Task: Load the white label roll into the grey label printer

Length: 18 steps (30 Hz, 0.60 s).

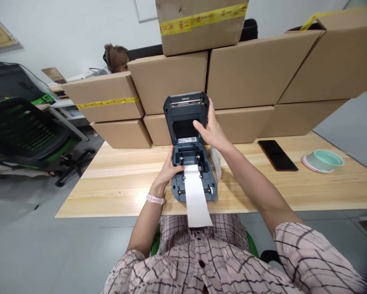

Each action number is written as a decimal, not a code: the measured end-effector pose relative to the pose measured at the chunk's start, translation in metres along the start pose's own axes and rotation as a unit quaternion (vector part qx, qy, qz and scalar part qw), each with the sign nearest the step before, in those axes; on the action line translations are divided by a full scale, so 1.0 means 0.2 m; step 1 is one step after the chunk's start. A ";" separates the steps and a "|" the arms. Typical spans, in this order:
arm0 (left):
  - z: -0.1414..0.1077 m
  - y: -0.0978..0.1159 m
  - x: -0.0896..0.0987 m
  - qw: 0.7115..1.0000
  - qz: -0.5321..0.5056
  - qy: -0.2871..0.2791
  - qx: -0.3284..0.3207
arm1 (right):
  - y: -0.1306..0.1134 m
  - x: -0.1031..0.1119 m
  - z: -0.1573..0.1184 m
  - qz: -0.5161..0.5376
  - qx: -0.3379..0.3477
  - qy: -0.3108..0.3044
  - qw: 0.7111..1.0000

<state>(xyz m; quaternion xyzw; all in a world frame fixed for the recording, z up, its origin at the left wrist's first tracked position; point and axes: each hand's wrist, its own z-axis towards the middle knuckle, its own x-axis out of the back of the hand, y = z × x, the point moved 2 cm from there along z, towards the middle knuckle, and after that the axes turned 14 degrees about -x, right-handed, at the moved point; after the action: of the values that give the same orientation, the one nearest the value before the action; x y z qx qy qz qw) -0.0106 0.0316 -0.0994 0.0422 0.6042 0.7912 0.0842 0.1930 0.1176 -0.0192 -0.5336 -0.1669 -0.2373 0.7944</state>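
A dark grey label printer (177, 192) stands on the wooden table with its lid (186, 110) raised. A strip of white label paper (197, 200) runs out of its front and hangs over the table edge. My left hand (168, 169) grips the printer's left side, thumb reaching over the rim beside the paper. With my right hand (212, 128) I hold the lid's right edge, thumb on its inner face and fingers hidden behind. Some crumpled whitish film (215, 163) lies just right of the printer.
Stacked cardboard boxes (245, 73) form a wall behind the printer. On the table (116, 183) to the right lie a black phone (277, 155) and a mint-green bowl (324, 159). An office chair (27, 130) stands at left. Another person's head (117, 58) shows beyond the boxes.
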 end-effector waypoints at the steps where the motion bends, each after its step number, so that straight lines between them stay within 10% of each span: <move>1: 0.00 0.00 0.00 1.000 -0.003 0.001 0.002 | 0.00 0.00 0.01 -0.003 0.006 0.009 1.000; 6: -0.01 0.00 0.00 1.000 -0.025 0.007 0.005 | -0.12 0.03 -0.20 -0.085 0.104 0.103 0.986; 9: -0.01 -0.01 -0.01 1.000 -0.025 0.013 0.007 | -0.17 -0.03 -0.34 -0.192 0.124 -0.114 0.967; 12: -0.01 -0.02 0.00 1.000 -0.010 0.016 -0.002 | -0.18 -0.10 -0.39 -0.294 0.101 -0.334 0.890; 18: -0.01 -0.05 0.01 0.999 0.018 0.014 -0.024 | -0.20 -0.15 -0.35 -0.342 0.100 -0.404 0.843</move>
<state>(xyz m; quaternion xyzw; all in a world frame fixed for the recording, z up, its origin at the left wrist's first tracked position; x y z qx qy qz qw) -0.0121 0.0333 -0.1092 0.0396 0.5850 0.8076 0.0629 0.1455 0.0463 -0.0301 -0.4093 -0.6675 -0.2394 0.5742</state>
